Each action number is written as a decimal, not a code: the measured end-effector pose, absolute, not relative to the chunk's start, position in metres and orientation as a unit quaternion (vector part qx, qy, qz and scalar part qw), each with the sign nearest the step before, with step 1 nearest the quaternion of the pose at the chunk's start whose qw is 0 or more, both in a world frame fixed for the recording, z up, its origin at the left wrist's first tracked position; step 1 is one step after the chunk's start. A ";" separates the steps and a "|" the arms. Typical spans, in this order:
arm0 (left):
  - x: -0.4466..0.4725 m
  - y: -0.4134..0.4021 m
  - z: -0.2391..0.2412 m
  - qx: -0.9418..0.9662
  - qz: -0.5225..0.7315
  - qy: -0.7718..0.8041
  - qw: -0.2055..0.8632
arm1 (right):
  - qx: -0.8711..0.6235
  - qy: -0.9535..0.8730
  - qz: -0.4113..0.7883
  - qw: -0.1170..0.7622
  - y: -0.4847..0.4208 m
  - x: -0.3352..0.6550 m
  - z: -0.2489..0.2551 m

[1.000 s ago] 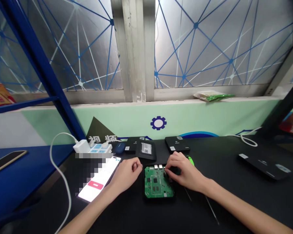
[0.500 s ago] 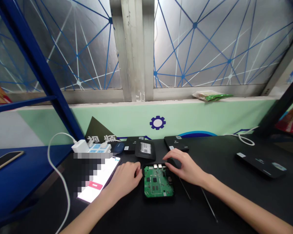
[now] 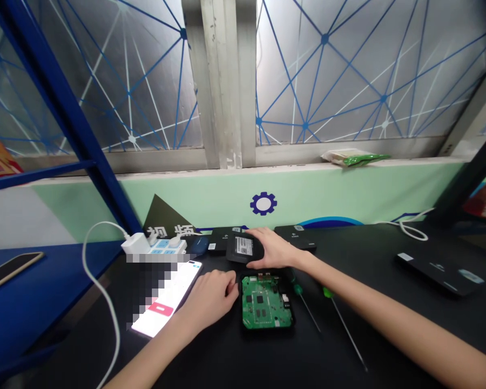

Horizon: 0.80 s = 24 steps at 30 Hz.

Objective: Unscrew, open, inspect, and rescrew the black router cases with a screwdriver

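A green circuit board (image 3: 266, 308) lies in an open black plastic case (image 3: 293, 324) on the dark table. My left hand (image 3: 216, 294) rests with curled fingers at the left edge of this case; its fingertips are partly hidden. Behind the board is a black cover (image 3: 231, 253) with a white label. My right hand (image 3: 273, 248) grips the cover's right side, the thumb at the near edge and the fingers at the far edge. Two screwdrivers with green handles, one nearer the board (image 3: 308, 308) and one farther right (image 3: 348, 329), lie under and beside my right forearm.
Left of my left hand lies a lit phone (image 3: 166, 308), partly blurred out. A white power strip (image 3: 168, 247) with plugs and a cable stands behind it. Closed black boxes lie at the back (image 3: 297, 237) and at the right (image 3: 437, 273). Another phone (image 3: 12, 270) is far left.
My right hand has left the right rear corner of the circuit board and moved back and left onto the labelled black cover. My left hand has stayed at the case.
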<state>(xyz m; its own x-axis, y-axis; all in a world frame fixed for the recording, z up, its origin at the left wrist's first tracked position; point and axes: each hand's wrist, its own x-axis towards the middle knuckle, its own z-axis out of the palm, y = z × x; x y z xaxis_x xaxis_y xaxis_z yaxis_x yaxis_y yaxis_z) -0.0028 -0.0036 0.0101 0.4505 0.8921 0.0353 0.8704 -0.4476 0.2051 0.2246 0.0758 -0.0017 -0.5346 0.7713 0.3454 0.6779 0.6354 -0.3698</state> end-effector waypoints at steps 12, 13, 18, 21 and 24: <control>-0.004 -0.003 0.005 0.847 0.080 0.521 0.073 | -0.400 -0.886 0.090 0.217 0.100 0.213 -0.005; -0.004 -0.003 0.005 0.848 0.079 0.520 0.073 | -0.400 -0.886 0.086 0.217 0.100 0.213 -0.004; -0.004 -0.003 0.007 0.850 0.073 0.515 0.079 | -0.403 -0.882 0.077 0.232 0.100 0.215 -0.001; -0.004 -0.002 0.007 0.851 0.075 0.515 0.078 | -0.407 -0.879 0.079 0.236 0.098 0.217 0.003; -0.005 -0.001 0.005 0.852 0.077 0.512 0.072 | -0.408 -0.879 0.077 0.236 0.093 0.220 0.008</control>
